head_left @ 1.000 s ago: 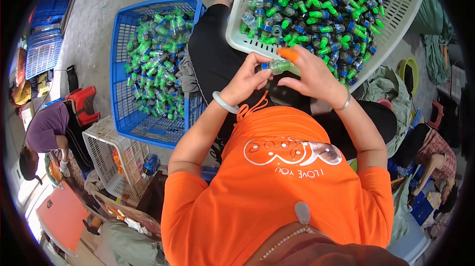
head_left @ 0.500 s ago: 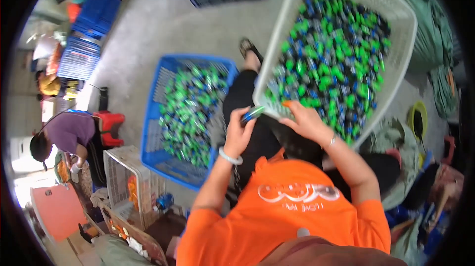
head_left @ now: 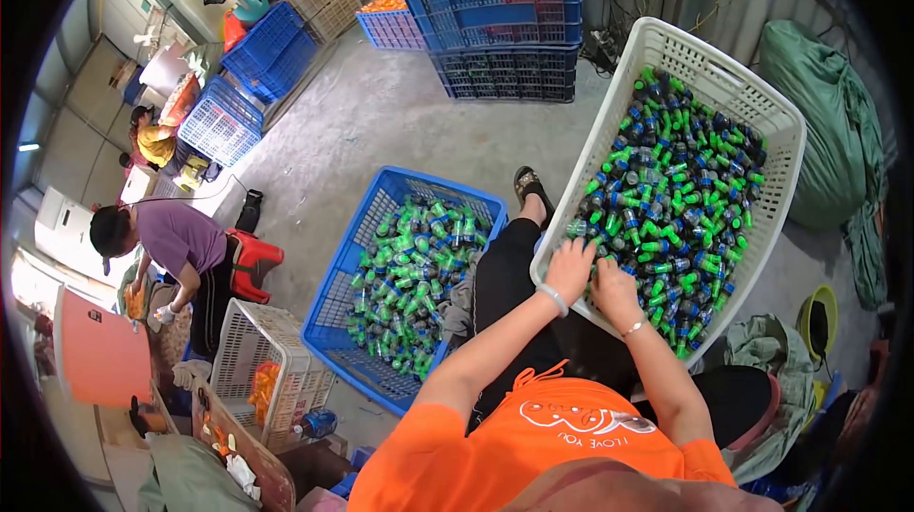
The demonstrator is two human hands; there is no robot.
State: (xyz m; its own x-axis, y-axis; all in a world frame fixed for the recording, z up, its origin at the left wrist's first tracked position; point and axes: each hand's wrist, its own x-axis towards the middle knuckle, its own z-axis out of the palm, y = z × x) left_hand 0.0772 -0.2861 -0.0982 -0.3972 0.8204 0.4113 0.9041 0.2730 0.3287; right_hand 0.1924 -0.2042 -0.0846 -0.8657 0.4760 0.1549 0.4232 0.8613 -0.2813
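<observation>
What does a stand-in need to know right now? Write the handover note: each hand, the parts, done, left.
Left hand: reaching into the near corner of the white basket, on the green-capped parts; grip hidden.
Right hand: beside it in the same corner, fingers among the parts; grip hidden.
Parts: the white basket rests tilted on the lap. The blue crate sits on the floor to the left, holding similar green-capped pieces.
Done: blue crate partly filled.
Left: the white basket holds many pieces.

Stacked blue crates (head_left: 505, 26), green sack (head_left: 824, 131)
</observation>
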